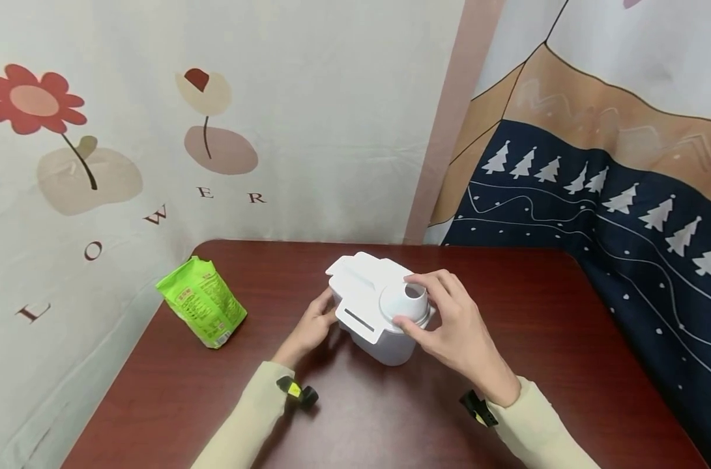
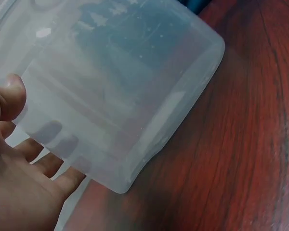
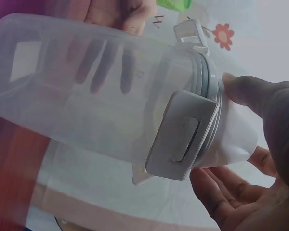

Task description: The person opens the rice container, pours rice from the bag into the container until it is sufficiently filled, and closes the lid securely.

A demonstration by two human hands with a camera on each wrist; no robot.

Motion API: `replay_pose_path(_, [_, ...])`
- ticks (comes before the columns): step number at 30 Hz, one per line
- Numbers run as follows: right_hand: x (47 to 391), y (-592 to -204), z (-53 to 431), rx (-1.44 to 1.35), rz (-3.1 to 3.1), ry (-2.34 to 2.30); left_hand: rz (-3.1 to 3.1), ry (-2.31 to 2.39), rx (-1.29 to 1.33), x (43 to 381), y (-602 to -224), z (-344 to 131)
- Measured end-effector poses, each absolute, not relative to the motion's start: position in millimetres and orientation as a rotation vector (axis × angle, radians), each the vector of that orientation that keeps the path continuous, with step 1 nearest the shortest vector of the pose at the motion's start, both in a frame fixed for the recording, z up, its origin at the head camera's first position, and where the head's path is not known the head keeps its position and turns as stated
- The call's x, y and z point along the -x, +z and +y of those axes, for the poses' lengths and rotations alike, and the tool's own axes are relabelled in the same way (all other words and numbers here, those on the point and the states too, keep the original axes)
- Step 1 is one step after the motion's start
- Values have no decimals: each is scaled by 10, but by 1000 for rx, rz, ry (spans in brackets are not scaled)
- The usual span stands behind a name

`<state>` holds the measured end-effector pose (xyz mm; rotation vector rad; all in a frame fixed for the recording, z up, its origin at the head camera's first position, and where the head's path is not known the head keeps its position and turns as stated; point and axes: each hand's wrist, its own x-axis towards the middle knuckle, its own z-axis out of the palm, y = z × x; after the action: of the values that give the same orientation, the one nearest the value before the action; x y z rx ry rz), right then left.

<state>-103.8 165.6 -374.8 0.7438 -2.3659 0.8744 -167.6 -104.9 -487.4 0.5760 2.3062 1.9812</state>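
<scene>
A clear plastic storage container with a white lid is tilted over the table. Slotted white latches fold down at its rim, and a rounded white cap with a hole in its top sits at the lid's right end. My right hand grips this cap between thumb and fingers. On the left side, my left hand holds the container's wall, thumb on one face and fingers behind it. Through the see-through wall in the left wrist view, no contents show.
A bright green printed bag stands at the left of the dark red-brown table. Patterned curtains hang right behind the table's back edge and along its right side. Each wrist wears a small black camera.
</scene>
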Motion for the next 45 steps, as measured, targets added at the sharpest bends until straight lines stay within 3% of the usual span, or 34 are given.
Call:
replay_pose_path(12, [1076, -3669, 1743, -847, -2462, 906, 2290, 2201, -406, 1573, -4907, -1045])
replay_pose_path(22, [1101, -3608, 1871, -951, -2539, 965, 2338, 2239, -112, 1527, -5003, -926])
replay_pose_path(45, [1023, -3675, 1555, -868, -2385, 819, 2280, 2162, -81, 1823, -4899, -911])
